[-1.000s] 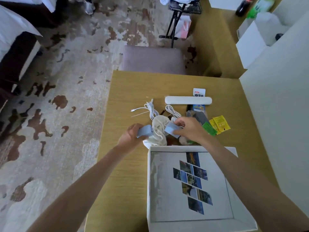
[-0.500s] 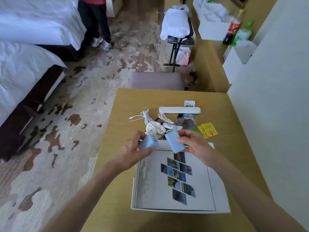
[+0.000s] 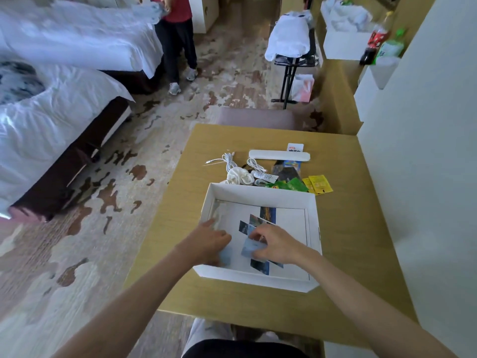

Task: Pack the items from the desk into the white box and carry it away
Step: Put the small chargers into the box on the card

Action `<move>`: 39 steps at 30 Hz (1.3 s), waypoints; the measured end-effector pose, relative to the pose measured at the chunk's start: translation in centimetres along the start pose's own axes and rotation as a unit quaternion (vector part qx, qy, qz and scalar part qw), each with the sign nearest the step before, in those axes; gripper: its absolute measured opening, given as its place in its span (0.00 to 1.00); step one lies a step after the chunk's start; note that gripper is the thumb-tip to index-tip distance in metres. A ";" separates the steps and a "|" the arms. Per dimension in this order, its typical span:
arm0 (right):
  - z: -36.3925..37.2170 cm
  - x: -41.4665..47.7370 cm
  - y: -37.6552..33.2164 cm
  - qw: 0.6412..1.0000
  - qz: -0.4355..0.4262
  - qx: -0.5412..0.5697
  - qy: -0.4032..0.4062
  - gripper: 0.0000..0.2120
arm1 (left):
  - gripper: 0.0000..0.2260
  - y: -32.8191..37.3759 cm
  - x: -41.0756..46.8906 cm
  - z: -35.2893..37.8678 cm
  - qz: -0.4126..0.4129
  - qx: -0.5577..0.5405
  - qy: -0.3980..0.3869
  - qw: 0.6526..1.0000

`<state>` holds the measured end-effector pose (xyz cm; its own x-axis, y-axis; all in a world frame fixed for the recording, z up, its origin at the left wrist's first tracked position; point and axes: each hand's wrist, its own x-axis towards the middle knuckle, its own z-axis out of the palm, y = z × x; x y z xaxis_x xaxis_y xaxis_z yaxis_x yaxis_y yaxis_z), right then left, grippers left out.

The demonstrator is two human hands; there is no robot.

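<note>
The white box (image 3: 260, 193) lies open on the wooden desk (image 3: 343, 228), with a photo print on its floor. Both hands are down inside it. My left hand (image 3: 210, 241) rests near the box's left wall with a light blue block (image 3: 225, 255) under its fingers. Fingers of my right hand (image 3: 275, 244) pinch a second light blue block (image 3: 253, 248) low over the box floor. Beyond the box lie white cables (image 3: 227, 161), a white cloth pouch (image 3: 238, 177), a long white case (image 3: 278, 155), green packets (image 3: 291, 184) and yellow packets (image 3: 318, 184).
A padded stool (image 3: 255, 117) stands at the desk's far edge. Two beds (image 3: 51, 104) fill the left side. A person in a red top (image 3: 178, 34) stands by the far bed. A luggage rack (image 3: 294, 55) and a white wall (image 3: 426, 151) are on the right.
Both hands have come down from above the desk items into the box, each carrying its light blue block. The view has pulled back and up.
</note>
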<state>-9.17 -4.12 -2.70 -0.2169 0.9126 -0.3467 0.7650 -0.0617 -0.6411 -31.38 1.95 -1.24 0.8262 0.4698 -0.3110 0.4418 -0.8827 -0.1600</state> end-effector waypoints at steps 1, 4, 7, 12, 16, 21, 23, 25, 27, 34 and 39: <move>0.4 0.2 -0.2 1.000 -0.003 -0.009 -0.010 0.21 | 0.12 -0.1 -0.1 0.1 0.000 -0.002 -0.004 1.000; 1.3 0.5 -0.6 1.000 -0.008 0.006 -0.021 0.16 | 0.15 -0.6 -0.4 -0.1 -0.012 -0.052 -0.043 0.998; 2.0 0.6 -0.7 0.998 0.001 0.060 -0.021 0.12 | 0.11 -1.1 -1.0 -0.4 0.000 -0.072 -0.030 0.997; 2.8 1.0 -0.7 0.995 0.001 0.089 -0.037 0.17 | 0.06 -1.9 -2.6 0.9 -0.066 -0.168 0.205 0.962; 3.5 1.4 -1.3 0.990 0.004 0.116 -0.080 0.17 | 0.13 -2.2 -3.7 1.4 -0.214 -0.334 0.328 0.858; 4.7 2.0 -2.0 0.987 -0.016 0.118 -0.109 0.17 | 0.15 -2.7 -3.6 1.5 -0.284 -0.459 0.268 0.798; 4.6 2.2 -2.1 0.986 -0.023 0.117 -0.120 0.18 | 0.16 -2.7 -3.5 1.6 -0.285 -0.472 0.260 0.793; 4.1 2.3 -2.3 0.982 -0.017 0.123 -0.141 0.18 | 0.15 -2.9 -3.3 1.6 -0.285 -0.476 0.259 0.791; 3.5 2.4 -2.5 0.979 -0.017 0.113 -0.167 0.17 | 0.14 -3.3 -3.1 1.8 -0.286 -0.475 0.259 0.791; -0.5 3.2 -2.3 0.984 -0.018 0.161 -0.068 0.14 | 0.13 -5.4 -1.1 0.7 -0.270 -0.437 0.304 0.802; -3.5 4.3 -1.8 0.984 -0.011 0.166 0.065 0.10 | 0.14 -8.9 2.9 -0.2 -0.266 -0.463 0.312 0.786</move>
<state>-9.31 1.31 -0.65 -0.1355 0.9579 -0.2532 0.5167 -0.1497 -0.8430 -32.83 11.20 -0.53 0.3215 0.9371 0.1357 0.6093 -0.3144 0.7279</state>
